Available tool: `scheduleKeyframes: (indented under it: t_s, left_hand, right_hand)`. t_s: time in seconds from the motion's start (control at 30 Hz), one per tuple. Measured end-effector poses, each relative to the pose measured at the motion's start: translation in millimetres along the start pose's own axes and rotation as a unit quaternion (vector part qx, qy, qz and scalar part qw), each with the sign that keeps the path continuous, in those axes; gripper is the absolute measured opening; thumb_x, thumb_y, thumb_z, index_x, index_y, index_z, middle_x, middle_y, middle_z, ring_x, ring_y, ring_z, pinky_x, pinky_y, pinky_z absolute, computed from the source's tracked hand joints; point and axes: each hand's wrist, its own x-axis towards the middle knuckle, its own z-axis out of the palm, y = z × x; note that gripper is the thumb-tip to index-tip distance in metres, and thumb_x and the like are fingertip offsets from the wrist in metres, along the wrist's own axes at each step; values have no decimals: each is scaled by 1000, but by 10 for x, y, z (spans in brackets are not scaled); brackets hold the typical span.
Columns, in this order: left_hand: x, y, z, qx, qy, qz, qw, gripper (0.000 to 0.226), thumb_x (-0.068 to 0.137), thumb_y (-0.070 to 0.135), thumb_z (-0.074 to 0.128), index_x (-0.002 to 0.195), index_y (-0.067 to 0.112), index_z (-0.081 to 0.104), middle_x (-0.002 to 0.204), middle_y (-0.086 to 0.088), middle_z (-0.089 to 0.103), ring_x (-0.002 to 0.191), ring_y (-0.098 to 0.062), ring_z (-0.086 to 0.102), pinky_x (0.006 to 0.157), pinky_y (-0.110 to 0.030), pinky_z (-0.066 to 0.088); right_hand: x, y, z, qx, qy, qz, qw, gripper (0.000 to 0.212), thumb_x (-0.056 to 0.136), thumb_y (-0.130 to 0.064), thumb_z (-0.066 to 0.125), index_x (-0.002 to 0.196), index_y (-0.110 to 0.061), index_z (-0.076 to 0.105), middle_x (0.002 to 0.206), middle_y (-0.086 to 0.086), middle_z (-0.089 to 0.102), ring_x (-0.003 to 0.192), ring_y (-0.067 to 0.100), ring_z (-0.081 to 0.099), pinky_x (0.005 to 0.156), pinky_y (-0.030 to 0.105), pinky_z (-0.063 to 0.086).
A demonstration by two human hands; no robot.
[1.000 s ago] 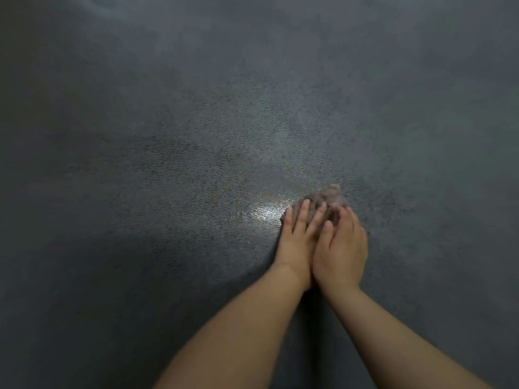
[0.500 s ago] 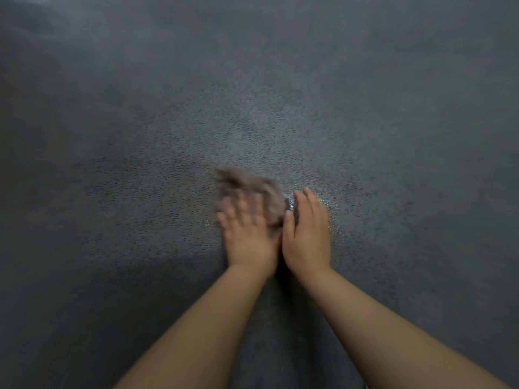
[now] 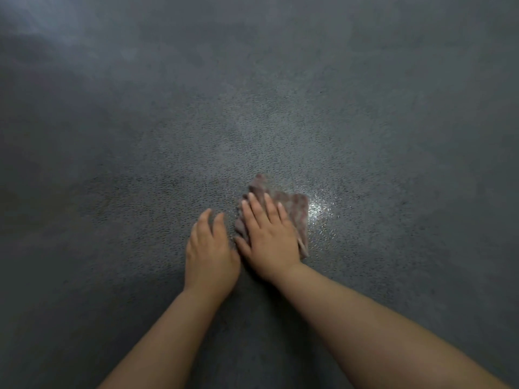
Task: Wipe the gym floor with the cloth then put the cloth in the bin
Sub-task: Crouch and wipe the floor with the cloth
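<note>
Cloth [image 3: 283, 209] shifted right, now under right hand [image 3: 269, 234]; left hand [image 3: 210, 254] apparently on floor [image 3: 140, 164].

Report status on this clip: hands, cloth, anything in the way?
Right hand flat on the cloth, pressing it to the floor. Left hand open on bare floor beside it. No bin in view. Nothing in the way.

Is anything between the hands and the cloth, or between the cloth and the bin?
Nothing separates the right hand from the cloth: its straight fingers press flat on it. The left hand rests on the bare floor beside it. No bin is in view, so that path cannot be judged.
</note>
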Motion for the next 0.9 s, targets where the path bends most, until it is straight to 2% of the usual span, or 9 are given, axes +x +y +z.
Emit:
scheduleKeyframes:
  t_s: [0.1, 0.2, 0.33, 0.47, 0.53, 0.63, 0.73, 0.8, 0.9]
  left_hand:
    - [-67, 184, 4, 38, -52, -2, 998, 77, 84, 25, 64, 147, 7, 23, 153, -19, 16, 141, -35, 18, 114, -41, 18]
    - [-137, 457, 43, 105, -112, 40, 987, 93, 84, 53, 59, 150, 22, 2, 157, -11, -4, 145, -28, 3, 117, -37, 8]
    - [-195, 643, 115, 163, -168, 40, 971, 116, 73, 65, 64, 150, 21, -10, 156, -14, -15, 145, -31, -6, 117, -41, 5]
    - [-184, 714, 127, 189, -176, 23, 966, 120, 71, 63, 67, 150, 17, -10, 156, -17, -15, 145, -33, -6, 117, -42, 4]
    - [-183, 742, 111, 189, -178, 15, 966, 120, 70, 62, 69, 151, 18, -7, 157, -17, -13, 146, -32, -4, 117, -42, 4]
    - [-192, 756, 113, 179, -180, 7, 967, 119, 69, 62, 70, 151, 20, -8, 157, -15, -14, 146, -30, -7, 117, -42, 3]
    - [-225, 681, 99, 175, -176, 11, 969, 110, 75, 61, 64, 151, 20, -5, 158, -11, -11, 146, -26, -8, 117, -42, 1]
    - [-264, 602, 82, 199, -175, 41, 963, 86, 88, 55, 48, 152, 19, 2, 159, -8, 7, 146, -25, 2, 117, -44, 0]
    - [-294, 529, 89, 202, -178, 54, 962, 69, 94, 51, 36, 151, 22, 12, 154, -3, 25, 143, -24, 15, 117, -43, -1]
  right_hand:
    - [70, 377, -18, -18, -15, -83, 996, 54, 85, -53, 33, 128, -32, 58, 136, 2, 55, 124, 27, 53, 103, 50, 38]
    - [90, 825, -85, -17, -30, -58, 998, 51, 87, -54, 33, 128, -36, 57, 139, 5, 52, 125, 30, 52, 102, 56, 35]
    - [-77, 1757, -229, -24, -22, 111, 993, 60, 89, -58, 19, 141, -37, 40, 154, 4, 29, 141, 28, 28, 112, 53, 18]
    - [-236, 2218, -357, -7, -25, 383, 923, 50, 99, -49, 23, 148, -40, 19, 160, -3, 5, 147, 24, 4, 111, 64, 4]
    - [-117, 1990, -367, 44, -12, 427, 903, 50, 100, -43, 27, 149, -39, 17, 160, -4, 2, 147, 26, 0, 111, 65, 3]
    - [186, 1368, -333, 68, -17, 328, 942, 51, 101, -40, 27, 149, -39, 13, 160, -5, -1, 146, 27, -5, 113, 59, 2]
    - [472, 521, -265, 71, -69, 103, 990, 50, 102, -40, 25, 150, -37, 13, 160, -4, -2, 146, 26, -10, 113, 57, -5]
    - [573, -25, -222, 83, -121, -55, 988, 48, 102, -42, 25, 149, -37, 18, 160, -5, 3, 146, 24, -8, 114, 57, -6]
    - [606, -278, -188, 68, -141, -170, 973, 49, 100, -48, 28, 147, -38, 24, 159, -6, 10, 147, 20, -3, 115, 51, -6]
